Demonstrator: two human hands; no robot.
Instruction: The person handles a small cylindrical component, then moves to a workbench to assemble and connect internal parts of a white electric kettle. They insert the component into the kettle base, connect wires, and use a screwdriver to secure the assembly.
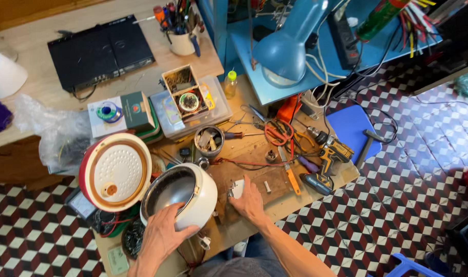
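One rice cooker point(185, 197) stands at the bench's point(254, 218) near edge, its one lid point(115, 172) swung open to the left. The left hand point(162, 236) grips the cooker's rim. The right hand point(250, 201) lies on a small white part point(237, 189); whether it grips is unclear. One drill point(329, 154) lies at the right edge, one pair of scissors point(278, 132) mid-bench. One blue lamp point(290, 48) stands behind. Checkered tile floor point(408, 184).

Under the left hand point(162, 233) sits a rice cooker point(185, 197) of glossy white plastic with a smooth, shiny metal bowl. The right hand point(250, 201) presses a small white plastic part point(237, 189) onto the worn, rough wooden workbench point(254, 154) beside it.
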